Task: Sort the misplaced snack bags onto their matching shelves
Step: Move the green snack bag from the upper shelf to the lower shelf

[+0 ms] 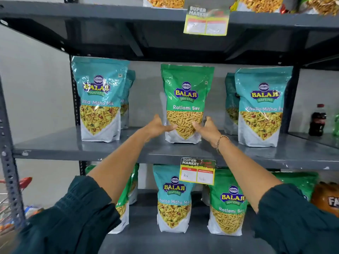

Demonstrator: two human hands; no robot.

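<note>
A green Ratlami Sev bag [185, 92] stands upright in the middle of the grey middle shelf [73, 145], between teal Khatta Mitha Mix bags at the left [99, 99] and right [262, 107]. My left hand [157, 126] presses the green bag's lower left side and my right hand [207, 129] its lower right side, so both grip it. On the lower shelf a teal Khatta Mitha Mix bag [173, 198] stands between green Ratlami Sev bags, one at the right [229, 204] and one at the left [124, 204] partly hidden by my left arm.
Price tags hang from the top shelf edge [206, 21] and the middle shelf edge [198, 171]. More snack bags sit on the top shelf [260, 3]. A dark cola bottle [318, 120] stands at the far right, an orange bottle [328, 198] below it. A cart with a red handle [23, 182] is at lower left.
</note>
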